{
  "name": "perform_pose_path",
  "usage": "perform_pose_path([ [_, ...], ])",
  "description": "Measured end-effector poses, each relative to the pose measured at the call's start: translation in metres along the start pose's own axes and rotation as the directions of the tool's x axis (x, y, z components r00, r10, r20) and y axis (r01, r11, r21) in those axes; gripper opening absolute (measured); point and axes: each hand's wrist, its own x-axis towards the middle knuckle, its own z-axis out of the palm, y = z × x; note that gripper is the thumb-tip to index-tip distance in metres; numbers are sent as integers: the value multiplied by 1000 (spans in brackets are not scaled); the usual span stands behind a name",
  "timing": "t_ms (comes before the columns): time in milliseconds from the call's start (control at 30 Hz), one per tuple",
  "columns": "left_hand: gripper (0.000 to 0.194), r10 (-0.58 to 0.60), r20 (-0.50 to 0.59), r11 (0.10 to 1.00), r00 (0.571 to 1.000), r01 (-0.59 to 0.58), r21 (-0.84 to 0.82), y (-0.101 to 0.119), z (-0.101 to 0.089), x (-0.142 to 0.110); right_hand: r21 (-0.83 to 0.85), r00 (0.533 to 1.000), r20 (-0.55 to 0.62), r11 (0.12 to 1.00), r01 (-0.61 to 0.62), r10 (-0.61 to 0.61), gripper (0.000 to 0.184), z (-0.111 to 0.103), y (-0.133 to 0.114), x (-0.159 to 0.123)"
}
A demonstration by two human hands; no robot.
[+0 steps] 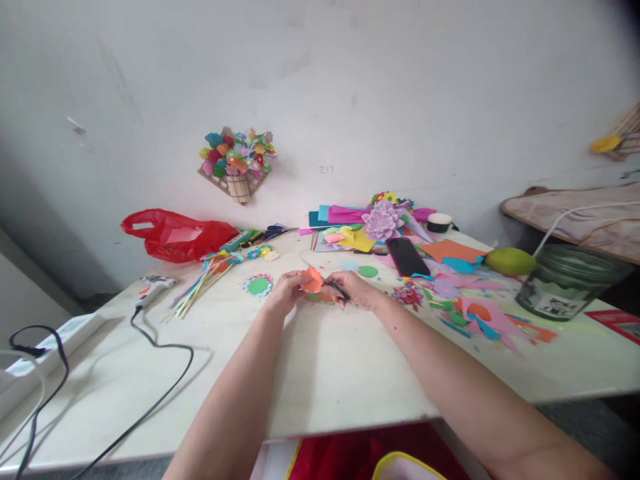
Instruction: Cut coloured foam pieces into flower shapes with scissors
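Note:
Near the middle of the white table, my left hand [287,291] pinches an orange scalloped paper piece [313,281] by its left side. My right hand [354,289] is closed around a pair of scissors with dark handles [338,289]. Their blades point up and left, at the orange piece; whether they are cutting into it I cannot tell. Some green and orange pieces lie under my hands, mostly hidden. Left of my hands is a green disc [259,287] on a scalloped, light-blue base. Beyond my right hand lies another green disc [369,271].
A glue gun [156,291] with a trailing cable and a power strip [75,337] are at left, near a red plastic bag [180,235]. Rightward are a black phone [407,257], coloured scraps [487,317] and a glass jar [557,283]. Sheets and a lilac flower [383,221] stand behind.

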Motion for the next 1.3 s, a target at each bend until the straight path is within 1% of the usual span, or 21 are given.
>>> perform_pose_path([
  [233, 16, -3, -21, 1000, 1000, 3, -4, -2, -4, 3, -14, 1000, -11, 1000, -4, 4, 26, 0, 2, 1],
  [467, 17, -2, -56, 1000, 998, 2, -5, 0, -3, 2, -48, 998, -42, 998, -45, 43, 20, 0, 2, 5],
  [567, 16, 5, -68, 1000, 998, -5, -6, 1, -4, 2, -42, 998, -31, 998, -47, 46, 17, -1, 1, 3],
  [633, 15, 19, -73, 1000, 997, -20, -14, 0, -5, 3, -30, 999, -19, 999, -41, 41, 17, -1, -2, 1],
  [867, 16, 37, -33, 999, 999, -37, -16, -1, -7, 4, -45, 1000, 13, 999, -15, 16, 23, -1, -13, -8],
  [1000, 14, 27, 15, 1000, 1000, -28, 9, 1, -5, 1, -46, 1000, 21, 999, 1, 0, 26, -3, -10, -7],
  [1100, 13, 9, 46, 999, 999, -11, 42, 1, -3, -1, -65, 1000, -21, 998, 2, -3, 28, -5, -3, -2],
  [1133, 13, 1, 61, 998, 998, -5, 55, 1, -3, -1, -57, 999, -38, 998, 21, -23, 30, -5, -1, -1],
  [1233, 15, -24, 101, 996, 995, 15, 92, 0, -2, -1, 27, 992, -121, 999, 42, -38, 41, -7, 2, 2],
  [1300, 15, -40, 107, 992, 993, 27, 125, 0, 0, -2, 79, 985, -167, 995, 64, -50, 46, -7, 3, 3],
])
